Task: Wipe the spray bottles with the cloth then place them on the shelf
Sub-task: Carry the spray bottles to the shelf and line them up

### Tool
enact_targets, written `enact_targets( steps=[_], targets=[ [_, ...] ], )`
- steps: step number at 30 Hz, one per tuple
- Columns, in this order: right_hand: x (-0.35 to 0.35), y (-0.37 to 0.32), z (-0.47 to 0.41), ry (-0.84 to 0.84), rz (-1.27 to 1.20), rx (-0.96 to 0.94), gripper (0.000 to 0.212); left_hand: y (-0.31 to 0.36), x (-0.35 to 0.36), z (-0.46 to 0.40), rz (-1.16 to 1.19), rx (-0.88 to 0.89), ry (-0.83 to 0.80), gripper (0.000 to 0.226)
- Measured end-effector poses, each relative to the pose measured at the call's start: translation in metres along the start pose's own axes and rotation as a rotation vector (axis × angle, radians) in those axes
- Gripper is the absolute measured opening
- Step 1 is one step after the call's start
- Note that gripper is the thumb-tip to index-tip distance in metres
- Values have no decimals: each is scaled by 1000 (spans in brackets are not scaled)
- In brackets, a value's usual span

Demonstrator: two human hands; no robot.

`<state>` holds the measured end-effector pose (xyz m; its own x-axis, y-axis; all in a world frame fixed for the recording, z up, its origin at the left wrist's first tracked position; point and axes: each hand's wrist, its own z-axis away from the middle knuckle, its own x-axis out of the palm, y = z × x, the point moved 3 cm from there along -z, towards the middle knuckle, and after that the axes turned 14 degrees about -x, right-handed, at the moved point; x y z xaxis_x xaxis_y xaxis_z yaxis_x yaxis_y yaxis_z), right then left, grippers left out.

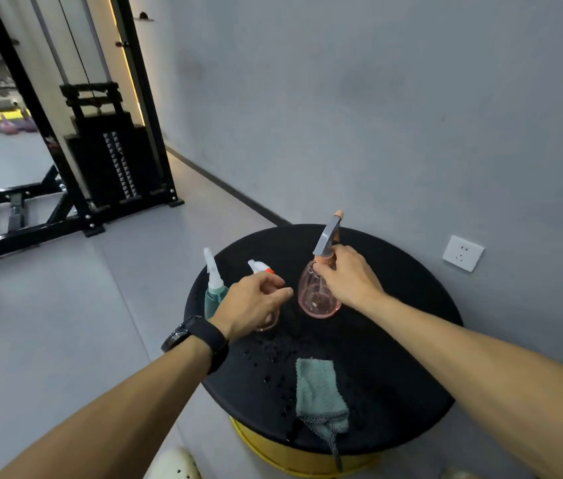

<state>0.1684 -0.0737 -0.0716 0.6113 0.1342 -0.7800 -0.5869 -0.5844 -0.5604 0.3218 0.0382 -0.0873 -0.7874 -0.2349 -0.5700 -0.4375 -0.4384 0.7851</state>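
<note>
Three spray bottles stand on a round black table top [394,357]. My right hand [347,280] grips the neck of the pink round bottle [318,299], which has a grey trigger head. My left hand [256,300] is curled around a clear pinkish bottle [260,267] with a white and orange nozzle, and hides most of its body. A teal bottle [213,292] with a white nozzle stands just left of that hand. A folded teal cloth [320,392] lies near the table's front edge, untouched. Water drops dot the table between the bottles and the cloth.
The table sits on a yellow drum base [273,447], close to a grey wall with a white socket [462,253]. A black cable weight machine [107,160] stands at the far left on the grey floor. No shelf is in view.
</note>
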Motion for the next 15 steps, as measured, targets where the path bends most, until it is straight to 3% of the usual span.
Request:
enact_targets(
  steps=[15],
  targets=[
    [-153, -44, 60, 106, 15, -86, 22, 129, -21, 89, -18, 234, 65, 28]
  ],
)
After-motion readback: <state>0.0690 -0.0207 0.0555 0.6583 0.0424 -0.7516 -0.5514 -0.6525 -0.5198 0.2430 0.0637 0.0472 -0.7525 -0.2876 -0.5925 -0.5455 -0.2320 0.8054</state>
